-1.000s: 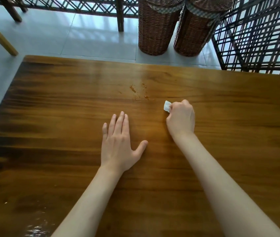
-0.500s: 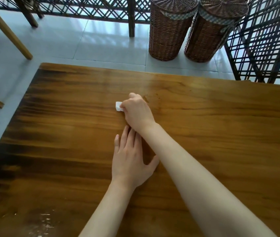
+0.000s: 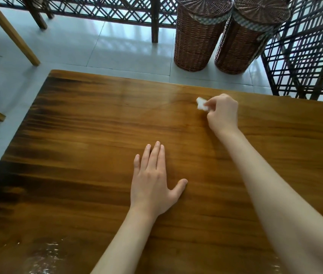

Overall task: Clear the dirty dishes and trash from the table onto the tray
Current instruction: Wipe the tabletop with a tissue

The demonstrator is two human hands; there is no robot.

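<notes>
1. The wooden bench (image 3: 97,155) is filling most of the view, with no dishes and no tray showing anywhere on it
2. Two lidded wicker baskets (image 3: 198,34) are standing on the tiled floor just beyond the bench's far edge
3. The left hand (image 3: 154,180) is lying flat on the bench near the middle, its fingers straight and released, holding nothing
4. The right hand (image 3: 222,113) is reaching toward the far right part of the bench, its fingers pinching a small white wad of tissue (image 3: 201,103) close to the surface
5. Judging by this, the wiping or trash-gathering step is going on; the next move is calling for carrying the tissue to the tray, which is sitting out of view
</notes>
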